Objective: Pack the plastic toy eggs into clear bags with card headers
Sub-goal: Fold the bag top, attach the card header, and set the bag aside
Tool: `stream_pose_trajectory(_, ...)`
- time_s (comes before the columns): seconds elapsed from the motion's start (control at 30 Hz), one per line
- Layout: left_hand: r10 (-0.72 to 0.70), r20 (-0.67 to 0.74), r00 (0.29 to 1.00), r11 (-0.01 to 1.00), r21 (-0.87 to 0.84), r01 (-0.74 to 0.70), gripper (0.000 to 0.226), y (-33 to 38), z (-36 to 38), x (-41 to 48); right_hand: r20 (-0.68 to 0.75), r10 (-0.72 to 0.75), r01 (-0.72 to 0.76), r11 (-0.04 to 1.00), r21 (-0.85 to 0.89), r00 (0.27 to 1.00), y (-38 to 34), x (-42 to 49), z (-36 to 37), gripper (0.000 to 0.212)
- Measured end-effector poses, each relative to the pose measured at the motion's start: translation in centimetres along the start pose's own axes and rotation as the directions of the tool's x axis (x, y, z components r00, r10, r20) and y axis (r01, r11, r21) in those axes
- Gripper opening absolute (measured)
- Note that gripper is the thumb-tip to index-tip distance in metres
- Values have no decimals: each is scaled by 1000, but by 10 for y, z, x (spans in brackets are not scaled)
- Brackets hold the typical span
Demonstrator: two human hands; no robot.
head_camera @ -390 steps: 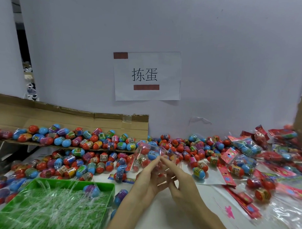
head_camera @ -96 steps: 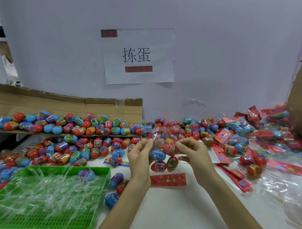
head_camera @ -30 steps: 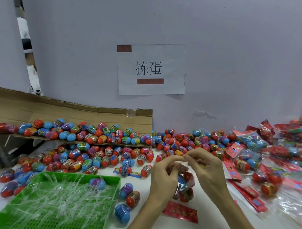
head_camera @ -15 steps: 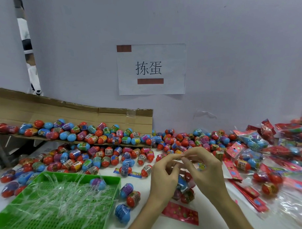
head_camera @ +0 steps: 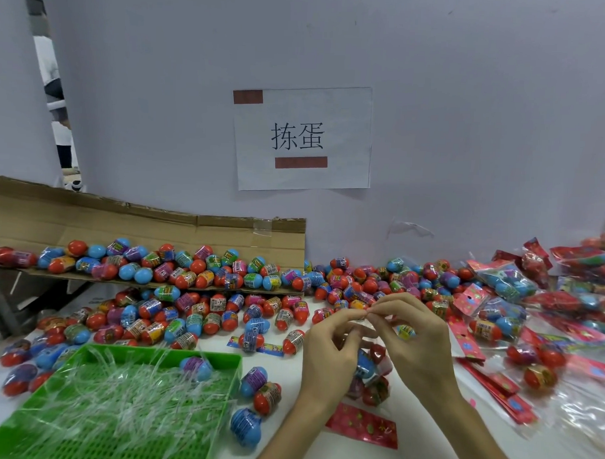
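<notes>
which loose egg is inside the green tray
The blue-and-purple egg near the green tray's far right corner, on the clear strips; no other egg lies inside it.

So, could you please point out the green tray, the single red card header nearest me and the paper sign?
green tray [head_camera: 228, 356], head view, its far rim.
red card header [head_camera: 363, 426], head view, its middle.
paper sign [head_camera: 297, 141], head view, its printed characters.

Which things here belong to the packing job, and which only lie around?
Job in hand: left hand and right hand, both pinching the top of the clear bag of eggs; red card header; loose eggs.
Lying about: green tray; cardboard; wall sign; finished packs.
</notes>
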State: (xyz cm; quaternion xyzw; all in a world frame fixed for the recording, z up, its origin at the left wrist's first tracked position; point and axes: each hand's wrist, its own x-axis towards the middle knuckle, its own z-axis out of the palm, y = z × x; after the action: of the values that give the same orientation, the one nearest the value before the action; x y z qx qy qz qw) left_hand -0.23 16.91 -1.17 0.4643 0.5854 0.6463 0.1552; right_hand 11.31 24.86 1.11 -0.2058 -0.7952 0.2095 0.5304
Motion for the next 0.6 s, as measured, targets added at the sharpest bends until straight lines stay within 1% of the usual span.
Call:
stream_pose_trajectory(0.23,12,29,999,1000,26,-13,42,2,0,-1,-4,37,-37,999,32,999,-2,1,-3,17)
stream_pose_trajectory(0.4,23,57,998,999,40,-25,49,6,2,-5,16,22,-22,999,-25,1000,0,4,-7,17)
stream_pose_trajectory(0.6,17,57,998,999,26,-19,46,9,3,-3,-38,127,-127,992,20,991,2,5,-3,17)
